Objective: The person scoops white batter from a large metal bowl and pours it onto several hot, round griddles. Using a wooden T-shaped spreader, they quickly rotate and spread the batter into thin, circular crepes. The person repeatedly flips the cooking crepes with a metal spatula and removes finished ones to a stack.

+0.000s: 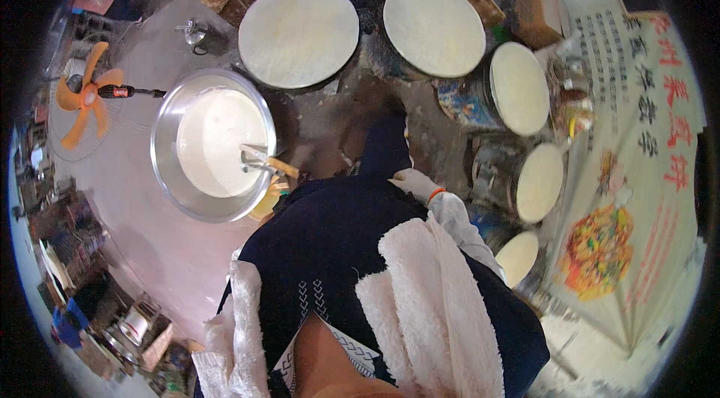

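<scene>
My right hand point(415, 184) appears to wear a pale glove, with an orange band at the wrist. It rests on my dark-clothed thigh, fingers laid against the cloth and nothing seen in them. My left hand is out of sight. To the left stands a wide steel basin point(169, 150) of creamy white batter point(221, 135). A tool with a wooden handle point(281, 167) lies over the basin's right rim. Ahead are two large round griddles covered by pale sheets, one left point(298, 34) and one right point(435, 27).
Smaller pale-topped round griddles curve down the right side, including one point(519, 88) and another point(540, 183). Beyond them hangs a printed banner point(622, 135). An orange-bladed fan point(88, 94) stands left of the basin, and a metal kettle-like pot point(197, 34) sits behind it.
</scene>
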The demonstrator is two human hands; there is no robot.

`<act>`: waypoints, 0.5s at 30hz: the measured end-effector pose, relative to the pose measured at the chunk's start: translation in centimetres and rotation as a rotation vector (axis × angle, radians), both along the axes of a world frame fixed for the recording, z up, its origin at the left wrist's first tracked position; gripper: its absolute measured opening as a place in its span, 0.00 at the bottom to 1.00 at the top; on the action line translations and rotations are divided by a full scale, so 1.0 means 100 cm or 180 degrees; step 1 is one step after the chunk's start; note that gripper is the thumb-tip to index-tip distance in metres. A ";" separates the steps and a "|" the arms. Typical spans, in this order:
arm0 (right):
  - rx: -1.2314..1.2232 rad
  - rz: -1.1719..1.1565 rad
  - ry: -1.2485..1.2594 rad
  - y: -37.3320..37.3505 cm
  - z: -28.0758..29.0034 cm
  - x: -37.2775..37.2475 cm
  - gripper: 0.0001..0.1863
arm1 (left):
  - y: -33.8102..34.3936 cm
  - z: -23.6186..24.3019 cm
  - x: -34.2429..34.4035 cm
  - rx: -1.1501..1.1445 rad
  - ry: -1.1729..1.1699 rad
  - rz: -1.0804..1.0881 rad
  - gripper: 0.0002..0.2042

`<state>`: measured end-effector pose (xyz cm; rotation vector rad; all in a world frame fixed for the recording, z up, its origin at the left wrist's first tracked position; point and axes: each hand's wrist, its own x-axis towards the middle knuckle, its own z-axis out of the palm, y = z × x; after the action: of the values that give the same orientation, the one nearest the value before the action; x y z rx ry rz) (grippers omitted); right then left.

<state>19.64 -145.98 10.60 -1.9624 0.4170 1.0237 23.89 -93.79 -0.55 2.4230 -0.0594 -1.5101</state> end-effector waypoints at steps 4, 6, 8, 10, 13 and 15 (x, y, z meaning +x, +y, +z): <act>0.0264 0.0084 0.0494 -0.113 -0.063 0.031 0.26 | -0.126 0.014 0.007 0.0196 -0.0048 -0.0015 0.21; 0.0739 -0.0053 -0.0231 -0.169 -0.157 -0.013 0.24 | -0.187 0.029 0.003 0.0396 -0.0039 0.0047 0.21; 0.0630 0.0278 0.0623 -0.202 -0.148 -0.017 0.20 | -0.237 0.032 0.015 0.0586 0.0044 -0.0120 0.21; 0.0681 0.0598 0.1214 -0.222 -0.130 -0.007 0.19 | -0.269 0.061 0.004 0.0802 0.0203 0.0000 0.21; 0.0918 0.0627 0.1443 -0.238 -0.111 -0.020 0.18 | -0.297 0.087 -0.008 0.1056 0.0399 -0.0146 0.21; 0.1018 0.0473 0.1277 -0.235 -0.122 -0.054 0.17 | -0.293 0.078 -0.004 0.0938 0.0336 -0.0447 0.24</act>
<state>14.23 -169.43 -1.64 -1.5192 0.3027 1.4903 23.47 -123.04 7.29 2.6049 0.0169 -1.8207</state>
